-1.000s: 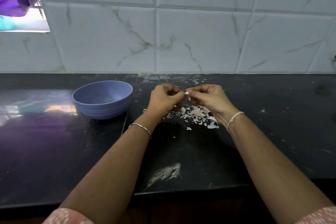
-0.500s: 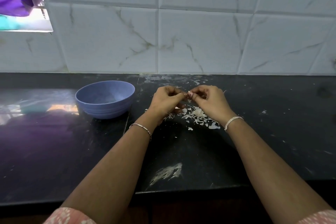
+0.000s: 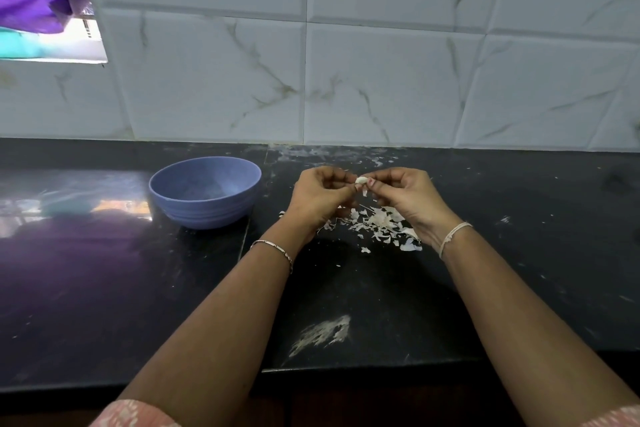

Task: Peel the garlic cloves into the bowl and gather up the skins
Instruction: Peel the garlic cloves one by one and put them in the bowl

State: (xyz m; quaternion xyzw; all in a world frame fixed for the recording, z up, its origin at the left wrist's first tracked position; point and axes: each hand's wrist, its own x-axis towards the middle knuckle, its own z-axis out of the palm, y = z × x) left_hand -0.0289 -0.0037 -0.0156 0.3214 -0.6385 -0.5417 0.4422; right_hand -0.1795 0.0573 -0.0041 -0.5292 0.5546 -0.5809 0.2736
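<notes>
Clove [image 3: 361,180] is held in the air to the right of the bowl [image 3: 206,212], pinched from both sides. The left hand [image 3: 320,196] has its fingers curled, with thumb and forefinger closed on the clove's near end. The right hand [image 3: 403,196] is curled the same way and nips the other end. A second ago only a white speck showed between the fingertips. Now a rounder pale piece shows, and the hands have drawn slightly apart. A small flake [image 3: 364,192] is just under the clove, though I cannot tell whether it is loose or still attached. I take this to mean the skin is coming off and the clove is close to bare.

Skins [image 3: 379,224] lie scattered on the counter [image 3: 381,288] under the hands, to the right of the bowl and a little nearer the person than it. The heap looks much as it did before. It has not yet been gathered, so that half of the task remains.

The bowl stands upright and has not moved. I cannot make out what is inside it. Judging from here, the clove must next travel left to the bowl, a short carry with nothing in the way.

A pale smear [image 3: 322,333] marks the counter well nearer the person than the bowl. A tiled wall [image 3: 381,80] rises behind the bowl.
</notes>
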